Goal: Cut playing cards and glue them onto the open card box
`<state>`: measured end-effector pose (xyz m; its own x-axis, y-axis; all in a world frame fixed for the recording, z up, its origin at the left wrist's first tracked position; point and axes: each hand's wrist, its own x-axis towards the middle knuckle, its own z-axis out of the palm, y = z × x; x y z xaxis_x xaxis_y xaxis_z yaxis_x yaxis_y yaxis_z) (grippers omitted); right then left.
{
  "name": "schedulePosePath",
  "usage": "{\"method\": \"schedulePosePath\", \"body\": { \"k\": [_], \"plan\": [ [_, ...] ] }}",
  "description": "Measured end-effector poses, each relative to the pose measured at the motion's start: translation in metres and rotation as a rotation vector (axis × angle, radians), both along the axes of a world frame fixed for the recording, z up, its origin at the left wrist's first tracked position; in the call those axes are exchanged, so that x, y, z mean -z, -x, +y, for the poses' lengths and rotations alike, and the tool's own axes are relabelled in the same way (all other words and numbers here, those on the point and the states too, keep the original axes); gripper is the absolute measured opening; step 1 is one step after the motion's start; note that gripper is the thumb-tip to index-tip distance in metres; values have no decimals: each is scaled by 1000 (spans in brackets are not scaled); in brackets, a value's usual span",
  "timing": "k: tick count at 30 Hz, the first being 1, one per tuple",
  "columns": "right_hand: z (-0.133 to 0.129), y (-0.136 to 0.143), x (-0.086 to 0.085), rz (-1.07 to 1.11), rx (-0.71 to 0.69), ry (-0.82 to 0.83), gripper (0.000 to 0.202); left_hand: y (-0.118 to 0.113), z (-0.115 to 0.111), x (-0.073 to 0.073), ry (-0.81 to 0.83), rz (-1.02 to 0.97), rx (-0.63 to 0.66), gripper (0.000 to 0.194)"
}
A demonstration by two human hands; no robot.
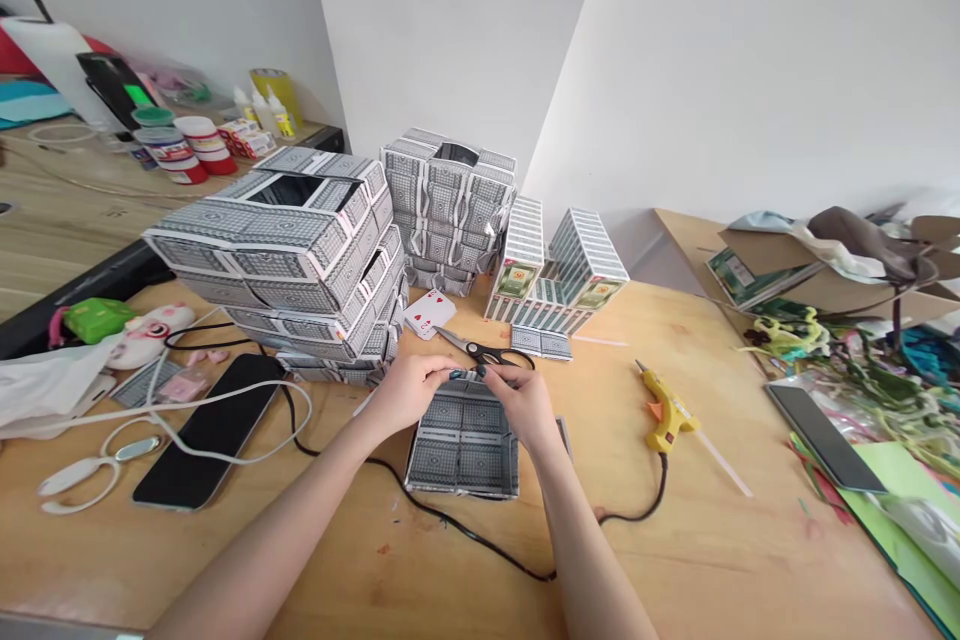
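An open-topped box made of grey-patterned playing cards [459,450] lies on the table in front of me. My left hand [416,388] pinches the far rim of this box at its left part, thumb and fingers pressed together. At the right part of that rim my right hand [519,400] pinches in the same way, its fingertips close to the left ones. The fingers partly cover the rim. Just beyond my hands lie black-handled scissors [491,354], blades pointing left. Behind them is a small stack of playing cards [429,313], and a grey-backed card stack [541,342] lies to the right.
Stacked card boxes [277,250] stand at the left, with another card structure [450,205] and boxed card decks [555,270] behind. A yellow glue gun [667,410] lies right, its cord crossing the front. At left are a black phone [210,435] and white cable [225,458].
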<state>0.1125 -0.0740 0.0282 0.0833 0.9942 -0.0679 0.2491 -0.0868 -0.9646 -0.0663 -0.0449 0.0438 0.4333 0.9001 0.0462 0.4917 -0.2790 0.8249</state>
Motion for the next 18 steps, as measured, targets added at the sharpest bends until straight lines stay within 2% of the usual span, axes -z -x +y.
{"method": "schedulePosePath", "body": {
  "k": [9,13,18],
  "plan": [
    [-1,1,-3,-12,-16,8,30,-2,0,4,110,-163,18,23],
    [-3,0,-1,130,-17,79,35,-2,-1,10,180,-270,-2,24],
    [-7,3,-1,349,-7,84,36,-2,-1,22,268,-426,-35,27]
  ]
}}
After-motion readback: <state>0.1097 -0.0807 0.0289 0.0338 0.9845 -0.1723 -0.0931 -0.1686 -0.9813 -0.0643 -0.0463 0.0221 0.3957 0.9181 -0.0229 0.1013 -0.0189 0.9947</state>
